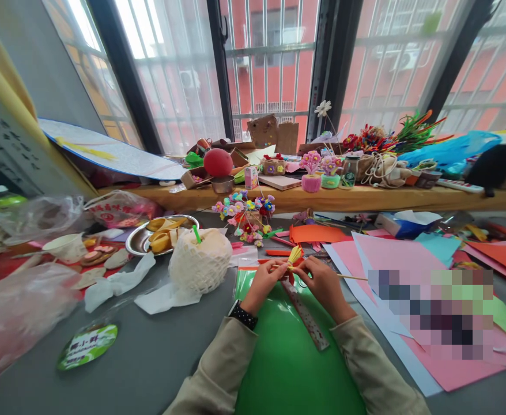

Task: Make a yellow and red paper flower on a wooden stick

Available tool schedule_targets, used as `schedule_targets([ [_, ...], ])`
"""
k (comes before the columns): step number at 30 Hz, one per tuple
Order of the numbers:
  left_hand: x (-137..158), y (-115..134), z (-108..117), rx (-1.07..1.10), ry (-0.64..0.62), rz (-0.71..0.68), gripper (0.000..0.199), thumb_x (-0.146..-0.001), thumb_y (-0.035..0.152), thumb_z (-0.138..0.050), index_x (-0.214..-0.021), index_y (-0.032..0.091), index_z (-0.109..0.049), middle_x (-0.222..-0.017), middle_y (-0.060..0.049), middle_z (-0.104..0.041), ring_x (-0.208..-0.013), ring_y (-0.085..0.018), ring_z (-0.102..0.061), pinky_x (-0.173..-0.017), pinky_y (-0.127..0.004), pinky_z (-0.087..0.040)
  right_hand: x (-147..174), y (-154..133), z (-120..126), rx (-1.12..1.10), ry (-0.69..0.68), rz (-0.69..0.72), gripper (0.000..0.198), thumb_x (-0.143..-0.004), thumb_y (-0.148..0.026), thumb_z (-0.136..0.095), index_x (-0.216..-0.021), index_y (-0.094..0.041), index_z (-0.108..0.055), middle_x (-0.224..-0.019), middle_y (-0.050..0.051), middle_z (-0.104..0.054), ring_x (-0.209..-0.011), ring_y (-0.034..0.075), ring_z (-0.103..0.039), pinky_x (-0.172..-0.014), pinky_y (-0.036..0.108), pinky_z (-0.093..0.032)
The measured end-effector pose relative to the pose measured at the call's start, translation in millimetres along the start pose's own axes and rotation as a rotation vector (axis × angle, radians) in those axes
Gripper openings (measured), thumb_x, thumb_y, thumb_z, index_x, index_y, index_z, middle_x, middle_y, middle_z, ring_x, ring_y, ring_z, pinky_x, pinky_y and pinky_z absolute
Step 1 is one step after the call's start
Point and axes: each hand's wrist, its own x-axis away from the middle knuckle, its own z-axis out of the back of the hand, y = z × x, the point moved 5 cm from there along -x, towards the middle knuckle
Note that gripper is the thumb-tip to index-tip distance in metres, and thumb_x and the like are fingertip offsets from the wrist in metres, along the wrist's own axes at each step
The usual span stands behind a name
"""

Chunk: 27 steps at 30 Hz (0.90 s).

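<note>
My left hand [267, 281] and my right hand [324, 285] meet over the middle of a green mat [296, 369]. Between their fingertips is a small bundle of yellow paper strips [295, 255], pinched by both and fanning upward. A thin wooden stick [353, 277] passes through the right hand's grip and sticks out to the right; its other end is hidden by the fingers. Beneath the hands a patterned ruler [305, 316] lies slanted on the mat. Something red shows just under the fingers, too small to name.
Left of the mat stands a coconut in white foam netting [201, 265], with a metal bowl of peels [137, 241] behind it. Pink paper sheets [447, 360] spread on the right. Small bead-like flowers [246, 216] stand ahead, below a cluttered wooden sill [184, 200].
</note>
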Motion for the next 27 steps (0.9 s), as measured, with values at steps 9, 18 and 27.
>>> schedule_targets([
  [9,3,2,-4,0.201,-0.105,0.007,0.04,-0.06,0.029,-0.063,-0.096,0.016,-0.053,-0.097,-0.008,-0.057,-0.084,-0.017,-0.054,-0.075,-0.03,-0.04,1,-5,10,0.056,0.119,0.033,0.03,-0.08,-0.037,-0.037,-0.065,-0.018,-0.054,-0.066,0.002,-0.055,-0.06,0.012,-0.051,-0.054,0.02,-0.033],
  [18,3,-3,-7,0.183,-0.15,-0.013,0.036,-0.06,0.028,-0.063,-0.092,0.013,-0.057,-0.094,-0.008,-0.058,-0.087,-0.017,-0.051,-0.076,-0.026,-0.037,2,-8,12,0.006,0.135,0.068,0.026,-0.079,-0.036,-0.039,-0.082,-0.023,-0.061,-0.072,0.001,-0.058,-0.064,0.012,-0.054,-0.055,0.02,-0.036],
  [27,5,-8,-7,0.238,-0.124,0.104,0.035,-0.055,0.027,-0.066,-0.086,0.013,-0.059,-0.084,-0.005,-0.06,-0.075,-0.014,-0.055,-0.074,-0.027,-0.039,0,-8,10,-0.054,0.115,0.061,0.022,-0.078,-0.032,-0.042,-0.078,-0.021,-0.061,-0.074,0.003,-0.058,-0.07,0.014,-0.053,-0.062,0.023,-0.038],
])
